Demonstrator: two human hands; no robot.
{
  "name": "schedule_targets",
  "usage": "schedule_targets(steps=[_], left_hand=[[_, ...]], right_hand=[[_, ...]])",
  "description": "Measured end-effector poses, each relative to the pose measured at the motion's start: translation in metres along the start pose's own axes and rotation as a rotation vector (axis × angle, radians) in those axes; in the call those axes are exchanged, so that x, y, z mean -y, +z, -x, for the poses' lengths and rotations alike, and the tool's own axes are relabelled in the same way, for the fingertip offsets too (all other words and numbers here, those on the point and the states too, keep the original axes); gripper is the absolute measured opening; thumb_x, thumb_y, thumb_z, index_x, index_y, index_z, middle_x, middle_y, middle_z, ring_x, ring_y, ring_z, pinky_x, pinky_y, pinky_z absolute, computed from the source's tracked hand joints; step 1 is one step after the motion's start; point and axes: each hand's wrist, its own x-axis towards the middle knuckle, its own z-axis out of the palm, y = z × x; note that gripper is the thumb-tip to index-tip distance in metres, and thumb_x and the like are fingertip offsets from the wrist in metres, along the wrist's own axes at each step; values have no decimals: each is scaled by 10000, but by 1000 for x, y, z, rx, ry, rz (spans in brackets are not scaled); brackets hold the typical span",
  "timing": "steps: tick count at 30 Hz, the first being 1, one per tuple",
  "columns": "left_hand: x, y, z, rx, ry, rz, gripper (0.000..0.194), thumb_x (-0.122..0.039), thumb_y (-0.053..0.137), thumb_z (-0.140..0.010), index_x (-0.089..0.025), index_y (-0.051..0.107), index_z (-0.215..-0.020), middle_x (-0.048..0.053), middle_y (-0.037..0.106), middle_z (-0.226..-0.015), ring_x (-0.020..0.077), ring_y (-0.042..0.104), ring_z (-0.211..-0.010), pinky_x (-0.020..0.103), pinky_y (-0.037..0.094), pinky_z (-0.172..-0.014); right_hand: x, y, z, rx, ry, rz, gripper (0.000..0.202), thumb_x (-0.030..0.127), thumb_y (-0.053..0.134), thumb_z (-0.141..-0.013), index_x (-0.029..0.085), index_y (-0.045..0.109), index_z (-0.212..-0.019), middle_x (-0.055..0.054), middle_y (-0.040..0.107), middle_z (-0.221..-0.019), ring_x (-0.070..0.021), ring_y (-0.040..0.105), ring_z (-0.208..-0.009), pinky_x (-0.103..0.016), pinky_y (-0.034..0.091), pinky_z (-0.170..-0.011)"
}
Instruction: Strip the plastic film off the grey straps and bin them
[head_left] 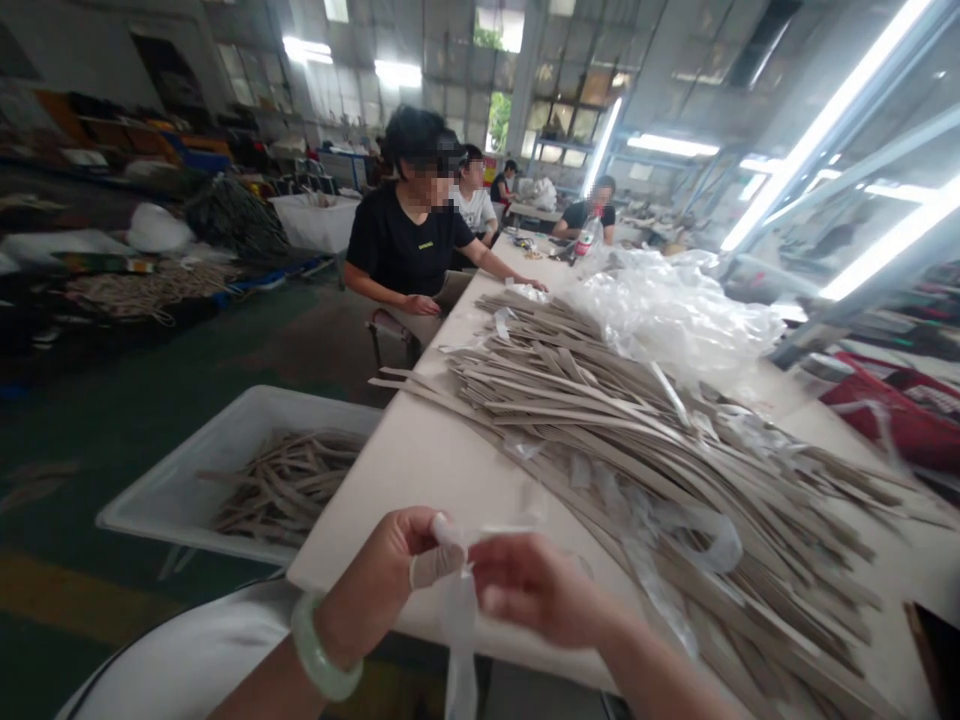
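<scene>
My left hand (401, 575) is closed in a pinch above the near edge of the table, with pale finger covers on the thumb and a fingertip. A translucent white plastic strip (460, 640) hangs down from its fingertips past the table edge. My right hand (536, 590) is beside it, fingers curled toward the strip and smeared by motion; its grip on the strip cannot be made out. A short whitish piece (510, 528) shows blurred just above the right fingers. To the right lies a large heap of long flat grey-beige strips (600, 420), with loose plastic strips (701, 540) among them.
The pale table (360, 530) runs away from me. At its left stands a white tub (180, 480) holding more grey-beige strips (292, 480). A co-worker in black (409, 235) sits along the left side. Crumpled clear plastic (675, 300) and a bottle (587, 235) lie farther back.
</scene>
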Motion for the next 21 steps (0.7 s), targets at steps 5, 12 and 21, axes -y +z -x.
schedule_targets(steps=[5, 12, 21], left_hand=[[-10, -15, 0, -62, 110, -113, 303, -339, 753, -696, -135, 529, -684, -24, 509, -668, 82, 446, -626, 179, 383, -590], [-8, -20, 1, -276, 235, -467, 220, -321, 693, -748, -149, 565, -697, 11, 615, -692, 137, 571, -668, 231, 442, -641], [-3, -25, -2, -409, 414, -1099, 264, -423, 602, -838, -169, 602, -763, 20, 631, -735, 153, 568, -699, 261, 413, -682]], right_hand=[[2, -118, -55, -649, 65, 1041, 248, 283, 511, -893, 157, 656, -1050, -136, 678, -1056, -228, 607, -992, -342, 452, -873], [-11, -168, -85, -601, -7, 1288, 238, 179, 476, -862, 125, 706, -889, -134, 693, -914, -230, 619, -906, -335, 446, -842], [68, -106, -14, -191, -413, 1379, 252, 163, 439, -875, 213, 643, -1013, -74, 692, -934, -176, 635, -832, -258, 459, -732]])
